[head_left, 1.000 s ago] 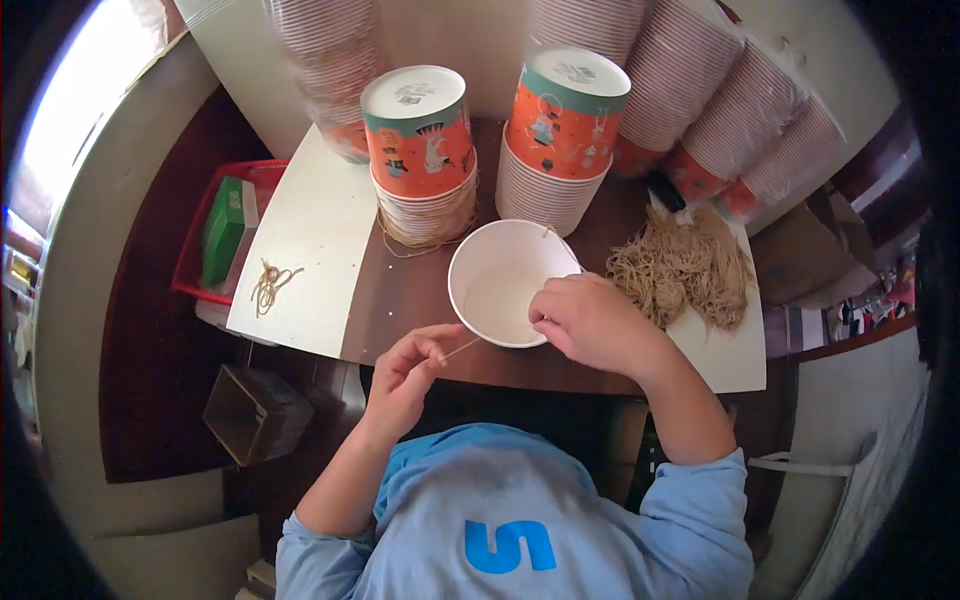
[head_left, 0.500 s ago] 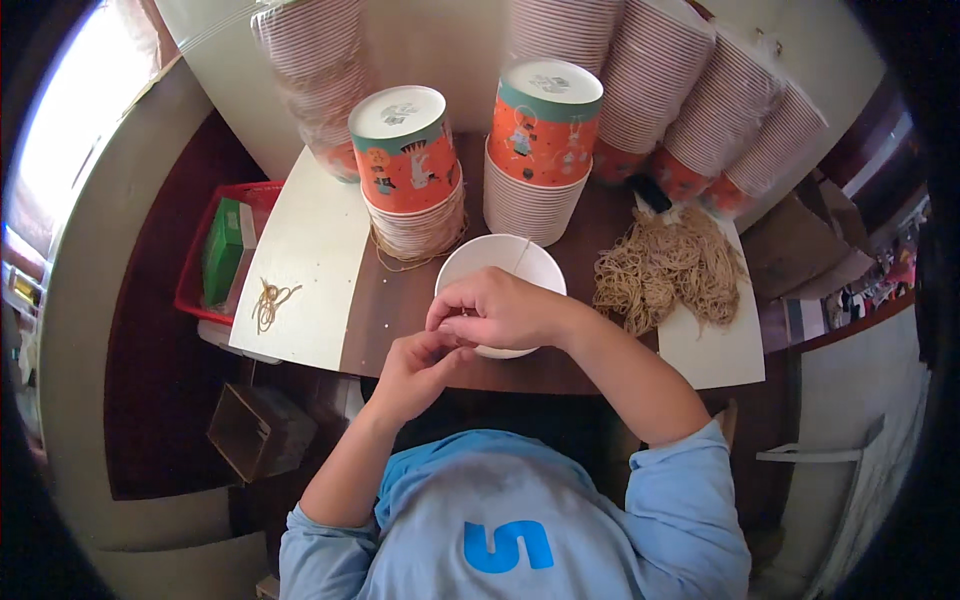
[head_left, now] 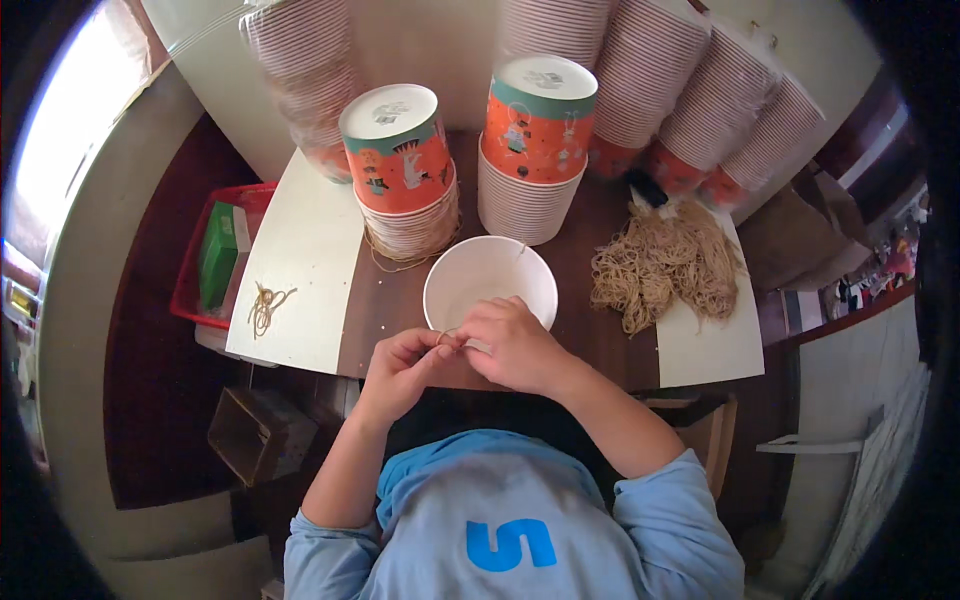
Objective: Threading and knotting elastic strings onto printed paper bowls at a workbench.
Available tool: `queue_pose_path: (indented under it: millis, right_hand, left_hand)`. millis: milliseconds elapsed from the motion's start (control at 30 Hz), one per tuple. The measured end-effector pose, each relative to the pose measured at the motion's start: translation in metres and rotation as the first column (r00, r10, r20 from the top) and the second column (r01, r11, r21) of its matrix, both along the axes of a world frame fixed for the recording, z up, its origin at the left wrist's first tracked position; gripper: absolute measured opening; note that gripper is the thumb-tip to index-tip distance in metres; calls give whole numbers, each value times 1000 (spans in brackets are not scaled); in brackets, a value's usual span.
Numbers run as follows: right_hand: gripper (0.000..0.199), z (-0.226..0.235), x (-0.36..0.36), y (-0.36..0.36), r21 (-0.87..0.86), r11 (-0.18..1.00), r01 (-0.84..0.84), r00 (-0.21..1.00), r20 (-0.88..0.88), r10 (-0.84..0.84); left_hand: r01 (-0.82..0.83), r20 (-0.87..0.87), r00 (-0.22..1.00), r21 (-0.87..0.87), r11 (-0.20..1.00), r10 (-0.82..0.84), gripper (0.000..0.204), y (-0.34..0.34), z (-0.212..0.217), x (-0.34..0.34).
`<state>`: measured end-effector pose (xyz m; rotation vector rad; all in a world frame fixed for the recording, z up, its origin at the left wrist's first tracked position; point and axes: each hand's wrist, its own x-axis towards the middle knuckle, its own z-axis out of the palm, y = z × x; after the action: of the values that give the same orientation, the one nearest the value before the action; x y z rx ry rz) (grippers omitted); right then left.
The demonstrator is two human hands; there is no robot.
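Head view: we pinched cord point(head_left: 446, 336) in left hand point(head_left: 402, 372) by near rim of white tub point(head_left: 492, 272); right hand point(head_left: 515, 345) curled at rim, hold unclear; tub was mouth-up at front of counter point(head_left: 385, 312).

the near side of the white tub point(head_left: 448, 285) is partly covered by the right hand point(head_left: 508, 342). the cord point(head_left: 446, 337) at the left hand point(head_left: 402, 372) is too thin to be traced. the tall wrapped stack point(head_left: 303, 60) is cut off above. the black object point(head_left: 645, 187) beside the tan heap point(head_left: 662, 265) cannot be identified.
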<state>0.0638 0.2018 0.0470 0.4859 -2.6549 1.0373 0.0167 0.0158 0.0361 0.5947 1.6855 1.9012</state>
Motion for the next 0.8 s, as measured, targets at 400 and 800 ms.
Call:
queue_pose_path:
  millis: [400, 800]
  right_hand:
    - [8, -10, 53, -49, -25, 958, 285, 958, -1, -285]
    - [13, -48, 32, -52, -194, 919, 343, 939, 36, -343]
  left_hand:
    - [-507, -784, 609, -272, 818, 117, 13, -7, -7, 36]
    - [-511, 616, 726, 189, 838, 304, 9, 6, -36, 54]
